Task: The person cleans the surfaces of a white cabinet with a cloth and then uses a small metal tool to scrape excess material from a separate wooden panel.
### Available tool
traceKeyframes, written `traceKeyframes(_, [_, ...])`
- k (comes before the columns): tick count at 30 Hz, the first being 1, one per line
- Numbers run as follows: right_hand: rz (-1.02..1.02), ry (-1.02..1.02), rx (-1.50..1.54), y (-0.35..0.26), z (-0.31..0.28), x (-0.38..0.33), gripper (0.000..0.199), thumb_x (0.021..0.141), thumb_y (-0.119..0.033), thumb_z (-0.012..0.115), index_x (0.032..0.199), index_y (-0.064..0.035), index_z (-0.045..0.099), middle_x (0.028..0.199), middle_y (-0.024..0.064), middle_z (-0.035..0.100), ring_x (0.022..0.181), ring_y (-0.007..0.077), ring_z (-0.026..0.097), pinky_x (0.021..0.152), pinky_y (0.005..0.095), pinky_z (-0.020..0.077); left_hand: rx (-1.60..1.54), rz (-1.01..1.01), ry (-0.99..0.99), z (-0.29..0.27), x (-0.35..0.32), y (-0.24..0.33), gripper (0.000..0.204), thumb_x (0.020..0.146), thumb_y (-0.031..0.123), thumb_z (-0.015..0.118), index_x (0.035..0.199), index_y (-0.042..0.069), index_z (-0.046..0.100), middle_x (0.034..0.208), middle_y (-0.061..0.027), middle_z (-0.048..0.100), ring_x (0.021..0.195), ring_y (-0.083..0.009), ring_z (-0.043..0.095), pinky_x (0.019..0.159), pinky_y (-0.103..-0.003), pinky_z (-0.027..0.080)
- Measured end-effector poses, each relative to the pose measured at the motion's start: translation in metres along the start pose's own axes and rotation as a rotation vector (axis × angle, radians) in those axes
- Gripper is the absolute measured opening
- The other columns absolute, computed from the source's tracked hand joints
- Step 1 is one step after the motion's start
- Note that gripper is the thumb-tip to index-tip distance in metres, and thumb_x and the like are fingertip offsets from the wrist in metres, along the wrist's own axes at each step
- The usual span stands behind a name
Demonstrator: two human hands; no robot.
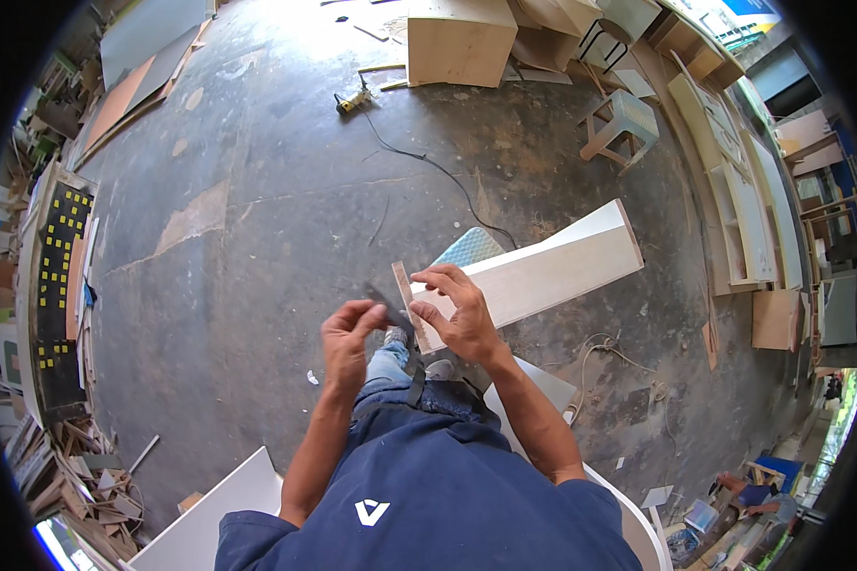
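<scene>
My left hand (350,333) is closed, thumb against fingers, on a thin dark strip (390,303); motion blurs the strip, so I cannot make out its kind. My right hand (459,312) has its thumb and fingers curved but apart, beside the near end of a long pale wooden box (552,255). Along that end runs a narrow brown edge (402,282), with my right fingertips close to it or touching it. The box slants away to the right, and part of its near end is hidden by my right hand.
A light-blue stool top (471,246) shows behind the box. Beyond lie a yellow power tool (352,101) and its black cord (428,157). A plastic stool (622,131) stands far right. White panels (229,504) lie beside me, with a looped cable (595,347) at right.
</scene>
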State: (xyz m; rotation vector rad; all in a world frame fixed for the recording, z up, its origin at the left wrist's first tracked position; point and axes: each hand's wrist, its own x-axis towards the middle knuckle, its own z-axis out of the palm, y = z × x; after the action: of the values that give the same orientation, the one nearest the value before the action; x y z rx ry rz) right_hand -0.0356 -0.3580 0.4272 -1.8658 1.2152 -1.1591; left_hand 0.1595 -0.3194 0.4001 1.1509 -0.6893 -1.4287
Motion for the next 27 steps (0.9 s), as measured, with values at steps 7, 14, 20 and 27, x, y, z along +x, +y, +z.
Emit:
traceKeyframes(7, [0.206, -0.109, 0.315, 0.025, 0.008, -0.010, 0.025, 0.085, 0.002, 0.071, 0.110, -0.0009, 0.072, 0.089, 0.0086, 0.068, 0.079, 0.0145, 0.066, 0.070, 0.0269, 0.0527, 0.060, -0.059, -0.118, 0.022, 0.010, -0.014, 0.015, 0.091, 0.010, 0.072, 0.100, -0.001, 0.071, 0.088, -0.0069, 0.073, 0.080, -0.0134, 0.068, 0.075, -0.026, 0.052])
traceKeyframes(14, [0.477, -0.045, 0.224, 0.055, -0.004, -0.025, 0.017, 0.083, 0.001, 0.073, 0.100, -0.0002, 0.075, 0.092, 0.0097, 0.071, 0.077, 0.0166, 0.067, 0.069, 0.0289, 0.0534, 0.215, 0.001, -0.066, -0.004, 0.035, -0.033, 0.025, 0.099, 0.014, 0.061, 0.117, 0.000, 0.068, 0.104, -0.0098, 0.073, 0.093, -0.0161, 0.068, 0.085, -0.030, 0.052])
traceKeyframes(20, [0.106, -0.032, -0.303, 0.046, 0.015, -0.030, 0.015, 0.080, -0.006, 0.072, 0.095, -0.0032, 0.075, 0.083, 0.0097, 0.061, 0.089, 0.0287, 0.057, 0.079, 0.0402, 0.0475, 0.496, 0.078, -0.126, -0.010, 0.075, -0.044, 0.042, 0.097, 0.027, 0.065, 0.134, 0.008, 0.062, 0.127, -0.0112, 0.066, 0.115, -0.0200, 0.060, 0.096, -0.035, 0.048])
traceKeyframes(27, [0.061, 0.078, -0.488, 0.040, 0.043, -0.034, 0.011, 0.084, -0.012, 0.068, 0.094, -0.0093, 0.066, 0.096, 0.0089, 0.058, 0.095, 0.0275, 0.055, 0.083, 0.0423, 0.0385, 0.297, -0.126, -0.180, -0.005, 0.087, -0.054, 0.040, 0.096, 0.031, 0.066, 0.128, 0.006, 0.067, 0.120, -0.0075, 0.068, 0.106, -0.0177, 0.064, 0.078, -0.031, 0.055])
